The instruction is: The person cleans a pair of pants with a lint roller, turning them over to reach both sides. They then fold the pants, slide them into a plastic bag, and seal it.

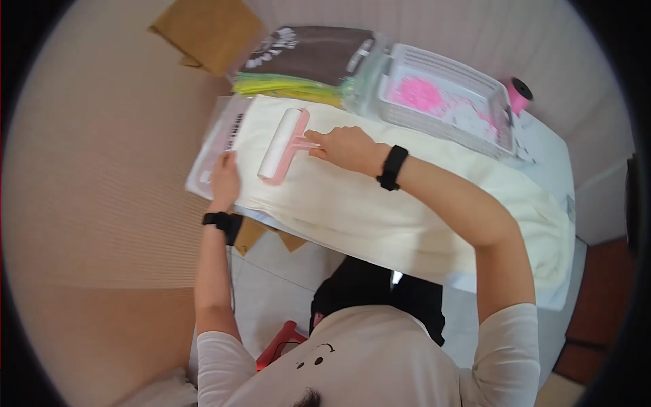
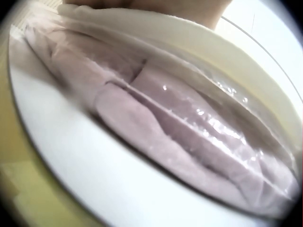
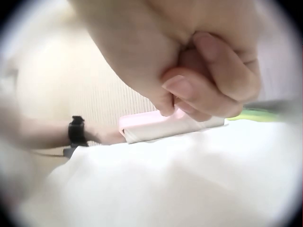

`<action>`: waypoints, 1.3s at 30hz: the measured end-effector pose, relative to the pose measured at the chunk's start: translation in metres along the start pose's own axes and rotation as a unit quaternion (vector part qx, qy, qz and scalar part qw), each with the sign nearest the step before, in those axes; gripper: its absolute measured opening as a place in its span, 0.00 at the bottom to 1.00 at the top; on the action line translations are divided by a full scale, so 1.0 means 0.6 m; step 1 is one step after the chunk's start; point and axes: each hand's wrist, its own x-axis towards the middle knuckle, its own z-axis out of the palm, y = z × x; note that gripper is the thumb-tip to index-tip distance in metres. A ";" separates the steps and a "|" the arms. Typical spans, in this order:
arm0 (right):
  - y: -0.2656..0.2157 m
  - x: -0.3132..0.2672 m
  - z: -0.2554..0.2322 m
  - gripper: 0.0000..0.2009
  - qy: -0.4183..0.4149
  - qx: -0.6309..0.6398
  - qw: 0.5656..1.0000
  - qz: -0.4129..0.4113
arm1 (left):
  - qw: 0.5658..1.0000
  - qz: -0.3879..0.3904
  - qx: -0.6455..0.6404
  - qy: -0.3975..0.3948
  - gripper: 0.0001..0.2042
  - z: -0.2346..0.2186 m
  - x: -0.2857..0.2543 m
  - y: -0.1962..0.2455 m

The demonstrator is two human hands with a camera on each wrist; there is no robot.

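Note:
My right hand [image 1: 349, 148] grips the pink handle of a lint roller [image 1: 279, 146], its fingers curled tightly round it in the right wrist view. The white roller lies against a cream cloth [image 1: 352, 203] spread over the table, near the cloth's left end. At that left end, my left hand [image 1: 226, 182] rests on the cloth's edge with its fingers pointing away from me; the fingertips are hard to make out. Beside it, a pale pink folded item in clear plastic [image 2: 137, 118] lies partly under the cream cloth [image 2: 189, 33].
Behind the cloth are a stack of bagged garments, the top one dark [image 1: 312, 54], and a white basket [image 1: 444, 129] holding pink material. A pink spool [image 1: 519, 96] stands right of the basket. Brown paper [image 1: 207, 34] is at the back left.

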 end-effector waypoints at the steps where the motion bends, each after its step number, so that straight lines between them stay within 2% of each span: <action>1: 0.016 -0.040 -0.012 0.19 -0.016 -0.013 1.000 0.009 | 1.000 0.000 0.008 -0.007 0.18 -0.002 0.001 0.000; 4: 0.071 -0.187 -0.032 0.21 -0.041 -0.026 0.998 0.044 | 0.999 -0.020 -0.025 -0.025 0.19 0.015 0.005 -0.024; 6: 0.092 -0.297 -0.071 0.21 -0.062 -0.062 0.993 0.083 | 0.999 0.029 0.023 -0.012 0.18 0.018 0.006 -0.037; 7: 0.101 -0.350 -0.088 0.21 -0.071 -0.079 0.990 0.097 | 0.999 0.015 0.014 -0.027 0.18 0.013 0.006 -0.034; 10: 0.126 -0.512 -0.140 0.21 -0.081 -0.079 0.976 0.188 | 0.999 0.004 0.019 -0.046 0.18 0.009 0.008 -0.035; 14: 0.130 -0.681 -0.200 0.20 -0.089 -0.086 0.947 0.297 | 0.992 0.052 0.094 -0.067 0.19 0.014 0.021 -0.059; 15: 0.130 -0.711 -0.210 0.20 -0.089 -0.086 0.940 0.317 | 0.988 0.034 0.109 -0.106 0.19 0.000 0.021 -0.052; 16: 0.129 -0.733 -0.218 0.20 -0.075 -0.087 0.943 0.312 | 0.981 0.014 0.126 -0.146 0.19 -0.017 0.028 -0.037; 19: 0.117 -0.732 -0.234 0.20 -0.030 -0.096 0.956 0.275 | 0.987 0.019 0.147 -0.062 0.22 -0.053 0.033 0.074; 22: 0.112 -0.677 -0.192 0.20 0.012 -0.065 0.971 0.228 | 0.989 0.051 0.040 -0.131 0.25 -0.056 0.048 0.150; 23: 0.119 -0.663 -0.176 0.21 0.015 -0.052 0.978 0.203 | 0.986 0.053 0.068 -0.143 0.26 -0.055 0.050 0.166; 26: 0.135 -0.645 -0.157 0.22 -0.044 -0.030 0.972 0.231 | 0.974 0.051 0.142 -0.169 0.28 -0.053 0.043 0.186; 30: 0.180 -0.738 -0.182 0.23 -0.045 -0.063 0.973 0.216 | 0.962 0.044 0.199 -0.183 0.29 -0.040 0.046 0.166; 32: 0.209 -0.821 -0.186 0.22 0.007 -0.072 0.968 0.240 | 0.960 0.048 0.202 -0.189 0.29 -0.033 0.050 0.154; 36: 0.171 -0.949 -0.270 0.21 -0.068 -0.111 0.888 0.440 | 0.961 0.052 0.187 -0.195 0.30 -0.028 0.053 0.145; 39: 0.175 -0.992 -0.292 0.20 -0.057 -0.089 0.878 0.466 | 0.961 0.050 0.184 -0.201 0.30 -0.020 0.059 0.135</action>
